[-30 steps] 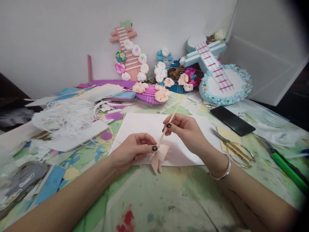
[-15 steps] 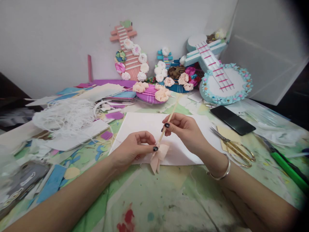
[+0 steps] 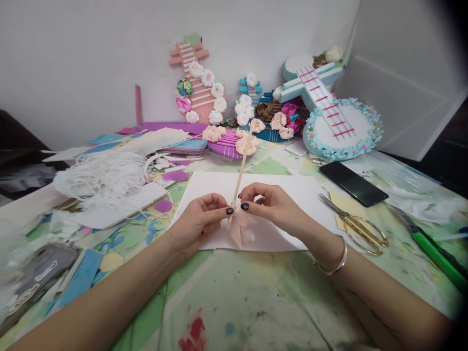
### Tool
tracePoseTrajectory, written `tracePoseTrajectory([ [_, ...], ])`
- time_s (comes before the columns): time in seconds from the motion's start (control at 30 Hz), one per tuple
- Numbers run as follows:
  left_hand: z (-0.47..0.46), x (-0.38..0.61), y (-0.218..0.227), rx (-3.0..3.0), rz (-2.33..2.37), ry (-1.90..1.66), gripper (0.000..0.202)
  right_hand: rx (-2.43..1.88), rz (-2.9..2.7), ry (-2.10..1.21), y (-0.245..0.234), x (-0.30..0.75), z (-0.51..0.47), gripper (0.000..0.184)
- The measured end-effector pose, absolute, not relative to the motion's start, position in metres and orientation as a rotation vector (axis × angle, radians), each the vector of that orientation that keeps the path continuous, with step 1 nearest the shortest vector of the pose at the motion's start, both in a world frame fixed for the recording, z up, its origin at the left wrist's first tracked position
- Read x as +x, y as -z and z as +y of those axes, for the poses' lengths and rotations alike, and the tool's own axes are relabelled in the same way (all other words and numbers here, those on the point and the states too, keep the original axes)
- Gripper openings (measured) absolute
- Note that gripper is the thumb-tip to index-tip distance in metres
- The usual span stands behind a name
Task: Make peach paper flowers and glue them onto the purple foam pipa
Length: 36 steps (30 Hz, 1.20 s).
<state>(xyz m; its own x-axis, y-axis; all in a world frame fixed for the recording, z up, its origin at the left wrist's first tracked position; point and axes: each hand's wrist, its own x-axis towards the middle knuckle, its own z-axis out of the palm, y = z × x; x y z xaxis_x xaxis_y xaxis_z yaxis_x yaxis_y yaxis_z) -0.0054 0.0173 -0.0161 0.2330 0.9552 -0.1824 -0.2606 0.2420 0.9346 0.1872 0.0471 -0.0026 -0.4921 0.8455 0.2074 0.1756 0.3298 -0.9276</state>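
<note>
A thin wooden stick (image 3: 242,168) slants upward over a white sheet (image 3: 208,183), its lower end at a folded piece of pale peach paper (image 3: 237,233). Thumb and fingers of my left hand (image 3: 195,219) pinch the paper where it meets the stick. Just across from it, my right hand (image 3: 276,207) has thumb and forefinger closed at the paper's upper right edge, beside the stick. Both thumbs nearly meet. The paper's lower flaps hang down, slightly blurred, and the fingers cover its top.
Gold-handled scissors (image 3: 353,224) and a black phone (image 3: 353,183) lie to the right, with a green-handled cutter (image 3: 438,253) further out. Tangled white string (image 3: 102,178) and paper scraps cover the left. Decorated toy instruments (image 3: 343,126) stand along the wall.
My right hand has slid down from the stick to the paper beside my left hand. The stick now stands more upright, its top shifted left.
</note>
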Motion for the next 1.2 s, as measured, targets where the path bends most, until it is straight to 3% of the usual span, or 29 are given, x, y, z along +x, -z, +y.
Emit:
tracePoseTrajectory([
  [0.43,0.0159,-0.0043,0.0182,0.92,0.937,-1.021,0.026,-0.873,-1.952,-1.303,0.001,0.1854,0.046,0.023],
  [0.7,0.0153,-0.0035,0.0198,0.951,0.973,-1.067,0.024,-0.947,-2.026,-1.121,0.0017,0.1827,0.0459,0.015],
  [0.8,0.0157,-0.004,0.02,0.959,0.967,-1.049,0.023,-0.924,-1.991,-1.183,0.0027,0.1835,0.047,0.008],
  [1.2,0.0157,-0.0074,0.0171,0.944,0.92,-0.946,0.017,-0.732,-1.979,-1.373,0.0083,0.1891,0.0532,0.011],
])
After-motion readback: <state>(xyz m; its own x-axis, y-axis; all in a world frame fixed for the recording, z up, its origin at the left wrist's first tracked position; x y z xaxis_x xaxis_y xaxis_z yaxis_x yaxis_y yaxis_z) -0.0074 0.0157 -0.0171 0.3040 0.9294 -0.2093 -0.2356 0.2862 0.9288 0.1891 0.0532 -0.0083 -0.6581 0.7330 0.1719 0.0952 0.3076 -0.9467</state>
